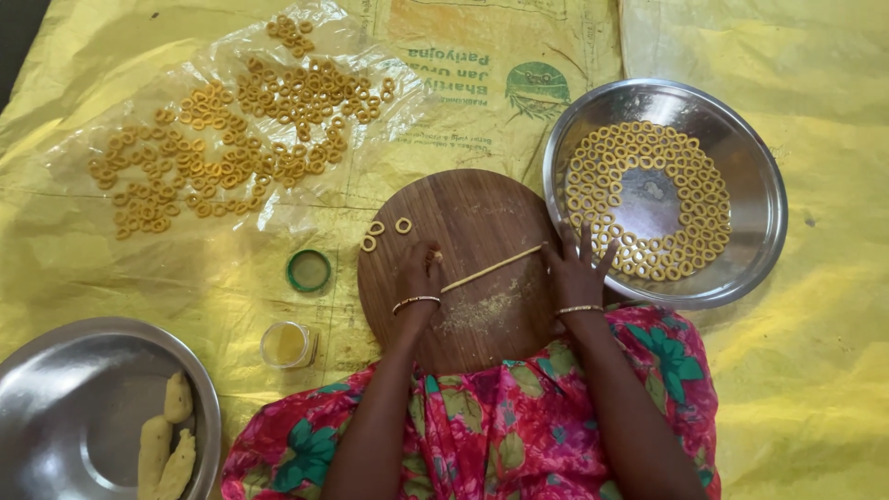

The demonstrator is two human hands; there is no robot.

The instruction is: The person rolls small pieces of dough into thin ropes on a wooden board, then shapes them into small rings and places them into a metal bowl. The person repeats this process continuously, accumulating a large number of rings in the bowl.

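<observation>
While the left hand [419,268] pinched the near-left end of the thin dough rope [491,268], its grip narrow and closed on the strand, the right hand [576,270] lay flat with fingers spread wide on the far-right end, holding nothing. The rope lay diagonally across the round wooden board [463,208], which rested on the yellow sheet [815,352] on the floor. Risk: the strand looked thin enough to snap if pulled from one end while the other was pinned. Uneven pressure could flatten it. Three finished rings [385,230] sat just beyond the left hand; a careless sweep could crush them. The steel bowl [759,199] of arranged rings touched the right hand's fingertips, so a nudge could disturb the rows.
</observation>
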